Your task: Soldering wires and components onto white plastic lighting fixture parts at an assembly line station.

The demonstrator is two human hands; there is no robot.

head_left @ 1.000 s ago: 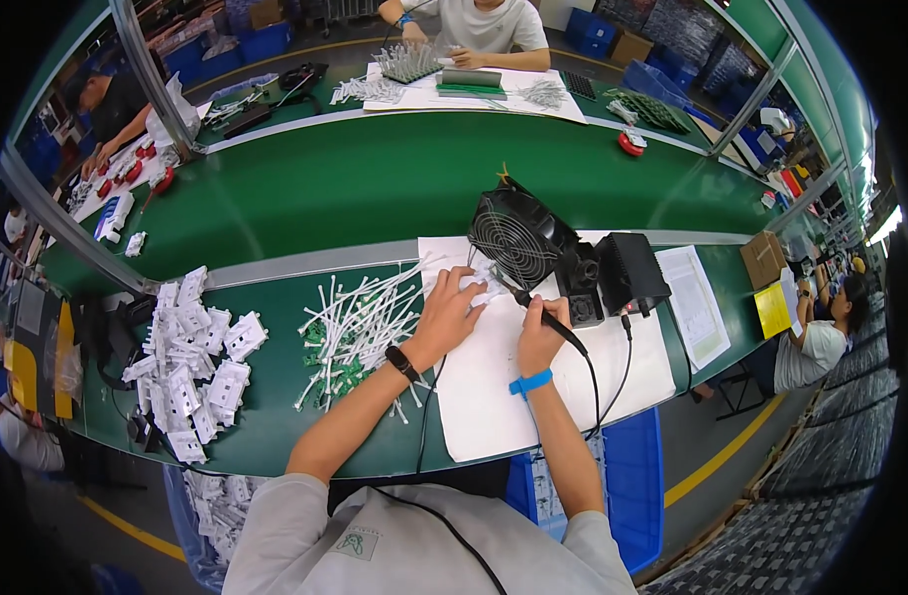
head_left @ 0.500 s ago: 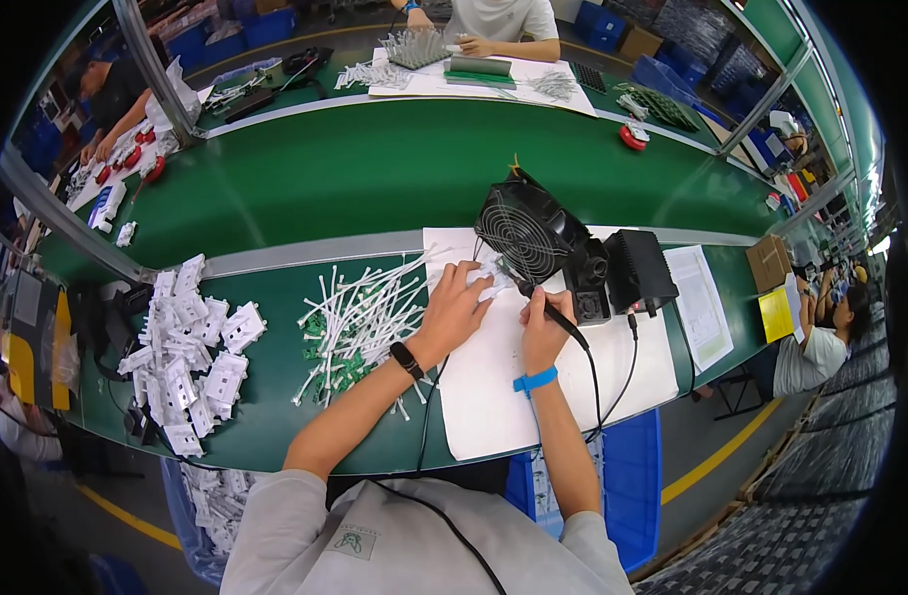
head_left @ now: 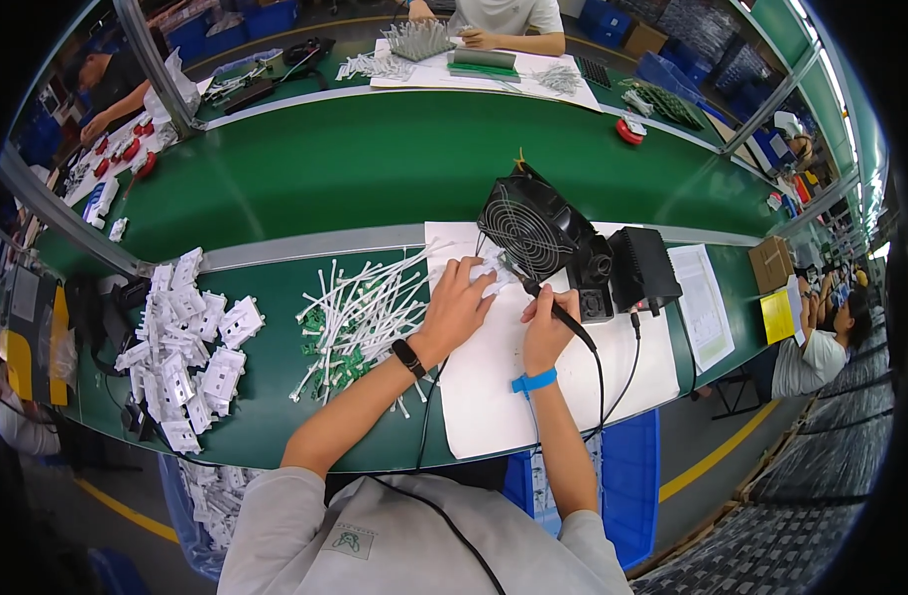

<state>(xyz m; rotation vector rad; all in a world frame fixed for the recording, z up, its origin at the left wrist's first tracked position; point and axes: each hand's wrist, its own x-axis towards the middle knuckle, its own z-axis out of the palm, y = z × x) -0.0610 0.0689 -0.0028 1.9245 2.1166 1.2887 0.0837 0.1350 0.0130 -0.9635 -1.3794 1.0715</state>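
Note:
A soldering iron (head_left: 530,287) is gripped in my right hand (head_left: 547,332), pen-fashion, its tip pointing up and left. That tip meets or hovers just over a small white plastic part (head_left: 490,269); I cannot tell which. My left hand (head_left: 458,309) holds the part down on a white sheet (head_left: 494,402), fingers bent over it and covering much of it. Directly beyond stands a black fan with a round wire grille (head_left: 523,231). To the left of my left forearm lies a heap of white cables with green circuit boards (head_left: 360,317).
White plastic housings (head_left: 191,347) are piled at the left. A black power unit (head_left: 644,270) and a printed sheet (head_left: 700,302) stand right of the fan. Blue bins (head_left: 630,486) sit below the table edge. Across the green belt (head_left: 375,159) a co-worker sits at another bench.
Both hands keep nearly the same pose over the white part. The view has shifted very slightly. Across the belt, the co-worker's hands have moved a little.

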